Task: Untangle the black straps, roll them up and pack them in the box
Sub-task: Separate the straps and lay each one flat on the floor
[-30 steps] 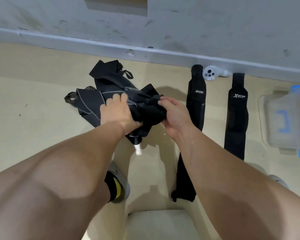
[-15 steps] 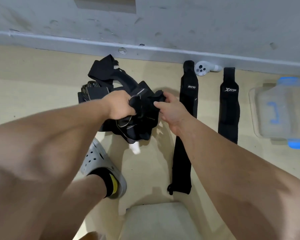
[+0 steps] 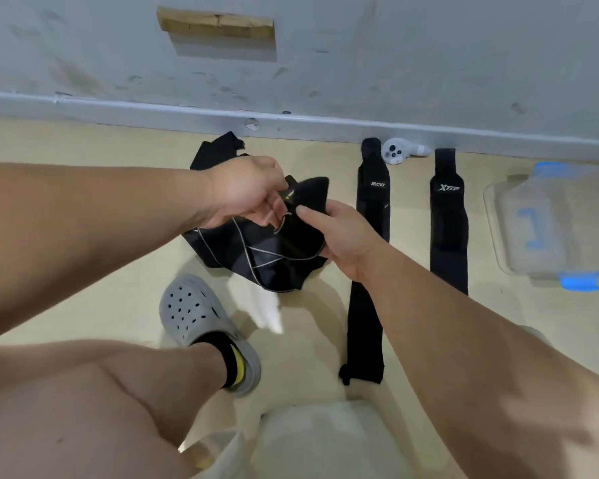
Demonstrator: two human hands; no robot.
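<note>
Pinching folds at the top of the strap tangle (image 3: 256, 252) over the floor (image 3: 83, 292), left hand (image 3: 246, 191) and right hand (image 3: 341, 233) both grip; looks soft, light, floppy, so take a free end, not the bunch; box (image 3: 533, 233) well right.

I grip the tangled bundle of black grey-edged straps (image 3: 256, 252); a long black strap (image 3: 372, 216) and a shorter black strap (image 3: 448, 233) lie flat rightward, then the clear plastic box (image 3: 498, 236).
</note>
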